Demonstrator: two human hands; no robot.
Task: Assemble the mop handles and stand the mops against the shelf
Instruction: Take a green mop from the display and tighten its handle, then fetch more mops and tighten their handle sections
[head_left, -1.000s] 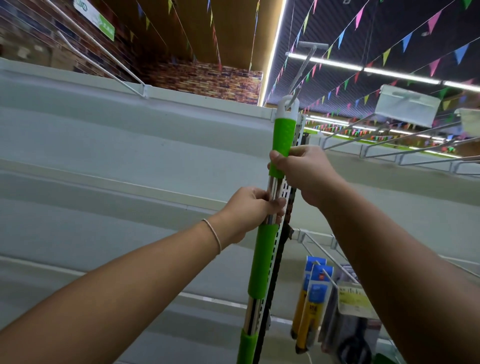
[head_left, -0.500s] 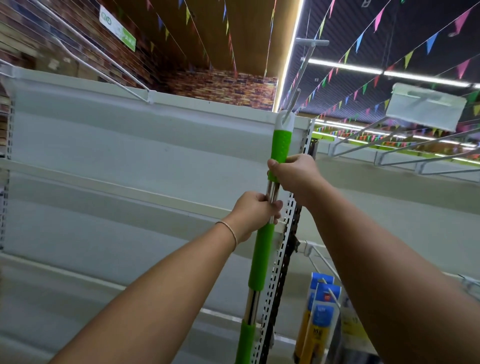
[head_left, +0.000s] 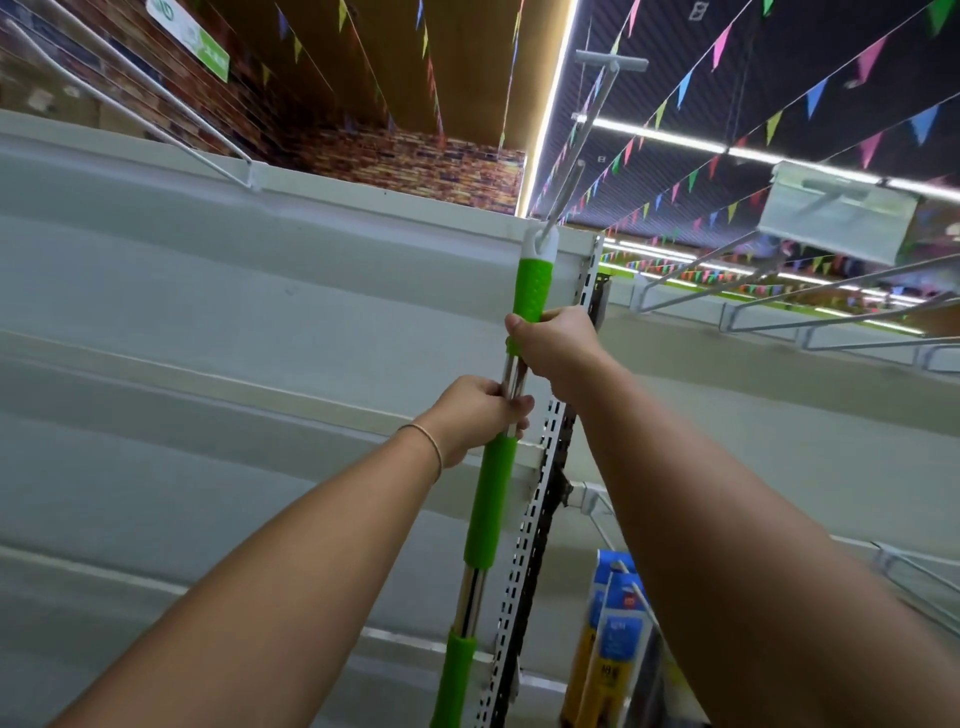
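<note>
- While it stands nearly upright in front of the shelving, the mop handle (head_left: 491, 499) shows bright green grip sleeves alternating with bare chrome tube, and its lower end runs out of the bottom of the view.
- Its white end cap (head_left: 540, 244) sits at the top, level with the upper edge of the shelf (head_left: 260, 291), and a white wire hook (head_left: 576, 171) reaches it from above.
- The right hand (head_left: 558, 345) wraps its fingers round the lower end of the top green grip.
- The left hand (head_left: 480, 415) sits just below, fingers curled round the chrome section between two green sleeves; a thin band circles that wrist.
- Just right of the handle runs a perforated white shelf upright (head_left: 535, 525).
- Blue and yellow packaged goods (head_left: 613, 639) hang on a peg at lower right.
- Strings of coloured pennant flags (head_left: 810, 98) cross the dark ceiling above.
</note>
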